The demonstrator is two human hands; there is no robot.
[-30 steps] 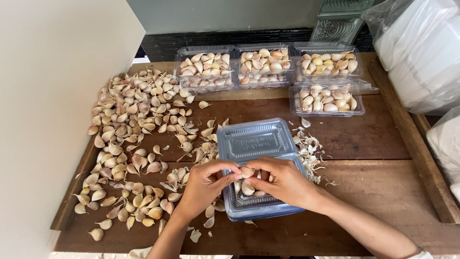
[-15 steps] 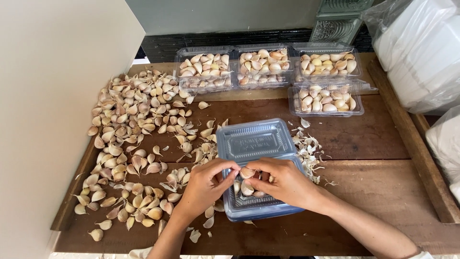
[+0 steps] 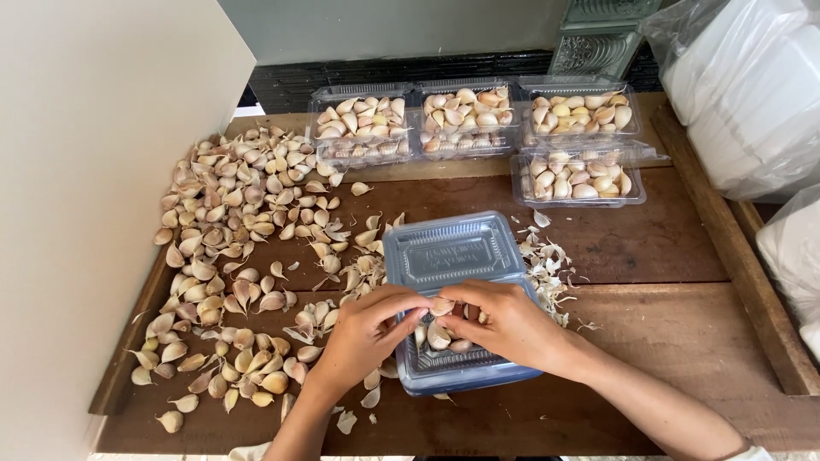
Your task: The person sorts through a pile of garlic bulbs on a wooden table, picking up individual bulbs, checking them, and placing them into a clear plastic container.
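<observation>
Wooden worktop [image 3: 649,256]: both hands' fingers [image 3: 408,318] now pinch one garlic clove [image 3: 442,306] above the open clear tray [image 3: 453,256], barely shifted.

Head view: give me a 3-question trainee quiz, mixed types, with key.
1. True or false: both hands meet over the open clear box, pinching one garlic clove.
2. Multiple choice: the filled, closed boxes sit at the A) near edge B) far edge C) left edge of the wooden table.
3. Fill in: the big pile of loose cloves lies to the ____ of the open box.

Key:
1. True; the fingers of both hands close on the clove above the box's lower half.
2. B
3. left
</observation>
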